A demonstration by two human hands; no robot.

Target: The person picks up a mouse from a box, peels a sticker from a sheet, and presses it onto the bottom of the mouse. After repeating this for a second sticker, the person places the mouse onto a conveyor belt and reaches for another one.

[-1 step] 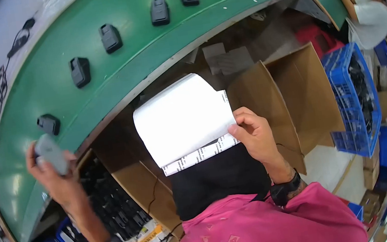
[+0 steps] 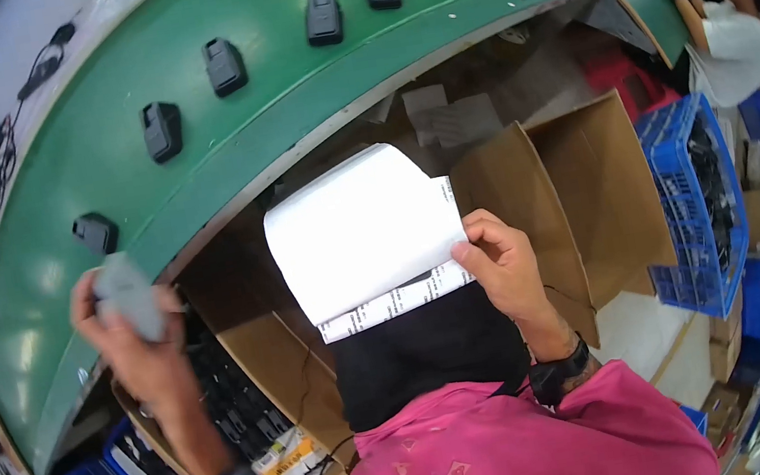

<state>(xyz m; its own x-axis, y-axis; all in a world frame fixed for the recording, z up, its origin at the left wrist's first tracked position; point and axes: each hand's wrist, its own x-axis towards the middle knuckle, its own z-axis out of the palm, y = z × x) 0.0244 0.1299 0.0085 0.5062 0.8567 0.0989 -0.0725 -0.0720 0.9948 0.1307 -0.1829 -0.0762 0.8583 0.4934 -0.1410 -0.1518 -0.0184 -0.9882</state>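
Note:
My left hand [image 2: 141,347] grips a grey, rounded, flat-faced device [image 2: 130,299], blurred by motion, just off the near edge of the green bench. The fingers wrap both sides of it; its underside is hidden. My right hand [image 2: 501,263] pinches the right edge of a sheet of printed labels [image 2: 398,300] between thumb and fingers. The sheet's large white part [image 2: 359,231] curls over above my lap, leaving a strip of printed labels along the near side. Closest to my left hand on the bench lies a black device [image 2: 95,233].
Several black devices [image 2: 225,65] stand in a row along the green bench [image 2: 146,203]. Cardboard boxes [image 2: 604,192] and a blue crate [image 2: 693,203] are at my right. Black parts [image 2: 236,395] fill a box at lower left. A person [image 2: 733,32] works at the far right.
My left hand has moved a little to the right with the grey device. My right hand keeps its pinch on the label sheet. The whole view has shifted slightly.

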